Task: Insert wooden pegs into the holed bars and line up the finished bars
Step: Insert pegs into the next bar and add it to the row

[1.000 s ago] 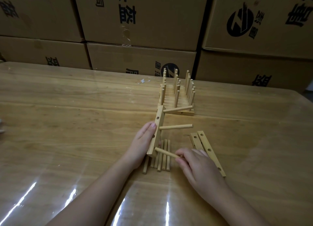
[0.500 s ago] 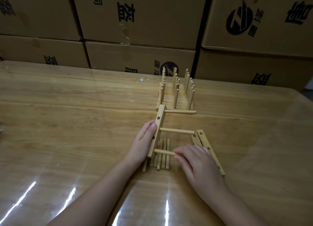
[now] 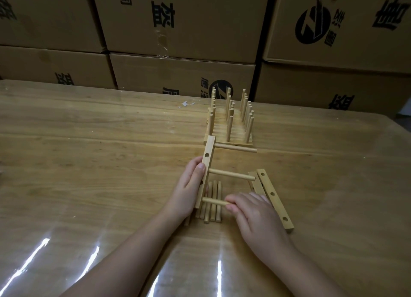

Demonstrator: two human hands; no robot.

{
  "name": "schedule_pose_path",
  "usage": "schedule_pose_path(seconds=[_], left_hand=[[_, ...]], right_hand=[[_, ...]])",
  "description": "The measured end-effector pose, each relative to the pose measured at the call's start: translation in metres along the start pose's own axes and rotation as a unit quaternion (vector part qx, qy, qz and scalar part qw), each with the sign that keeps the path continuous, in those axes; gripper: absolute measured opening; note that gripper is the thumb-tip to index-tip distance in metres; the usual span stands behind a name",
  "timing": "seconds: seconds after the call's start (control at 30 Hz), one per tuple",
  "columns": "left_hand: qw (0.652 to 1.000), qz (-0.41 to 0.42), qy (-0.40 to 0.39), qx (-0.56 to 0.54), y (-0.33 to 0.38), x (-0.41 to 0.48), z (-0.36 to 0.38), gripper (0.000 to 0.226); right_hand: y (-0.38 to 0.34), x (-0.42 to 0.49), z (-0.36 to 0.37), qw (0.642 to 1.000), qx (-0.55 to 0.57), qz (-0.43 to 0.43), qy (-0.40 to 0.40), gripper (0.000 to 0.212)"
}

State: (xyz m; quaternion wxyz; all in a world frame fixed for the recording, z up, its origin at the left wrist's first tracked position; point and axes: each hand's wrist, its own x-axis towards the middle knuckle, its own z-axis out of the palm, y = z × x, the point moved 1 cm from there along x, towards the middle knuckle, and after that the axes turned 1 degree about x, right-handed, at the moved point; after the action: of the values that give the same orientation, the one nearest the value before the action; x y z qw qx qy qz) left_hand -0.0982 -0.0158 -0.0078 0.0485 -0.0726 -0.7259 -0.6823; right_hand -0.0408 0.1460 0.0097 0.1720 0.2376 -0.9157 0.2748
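A holed wooden bar (image 3: 208, 161) stands on its long edge in the middle of the table. My left hand (image 3: 189, 185) grips it from the left side. Two pegs stick out of it to the right, a far peg (image 3: 235, 148) and a middle peg (image 3: 232, 175). My right hand (image 3: 255, 214) pinches a third peg (image 3: 214, 201) whose left end sits in the bar's near hole. Several loose pegs (image 3: 213, 202) lie flat under that peg. Two bare holed bars (image 3: 272, 195) lie to the right of my right hand. Finished bars with upright pegs (image 3: 230, 121) stand in a row farther back.
The wooden table (image 3: 100, 163) has a glossy cover with light glare near the front edge. Stacked cardboard boxes (image 3: 182, 30) form a wall right behind the table. A scrap of white paper (image 3: 185, 104) lies near the back edge.
My right hand has brought the third peg level and pushed its end into the near hole. The bar with its pegs has turned slightly. My left hand has stayed on the bar.
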Motion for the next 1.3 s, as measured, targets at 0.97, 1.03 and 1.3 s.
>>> schedule_pose_path(seconds=[0.97, 1.03, 1.3], left_hand=[[0.986, -0.039, -0.066, -0.147, 0.003, 0.007, -0.01, 0.042], [0.982, -0.044, -0.084, -0.166, 0.002, 0.007, -0.01, 0.048], [0.979, -0.042, -0.108, -0.166, 0.0, 0.005, -0.009, 0.051]], right_hand=[[0.027, 0.003, -0.006, 0.951, 0.238, 0.172, 0.095, 0.045], [0.028, 0.002, -0.003, 0.956, 0.235, 0.168, 0.059, 0.046], [0.035, 0.004, -0.004, 0.956, 0.225, 0.161, 0.098, 0.028]])
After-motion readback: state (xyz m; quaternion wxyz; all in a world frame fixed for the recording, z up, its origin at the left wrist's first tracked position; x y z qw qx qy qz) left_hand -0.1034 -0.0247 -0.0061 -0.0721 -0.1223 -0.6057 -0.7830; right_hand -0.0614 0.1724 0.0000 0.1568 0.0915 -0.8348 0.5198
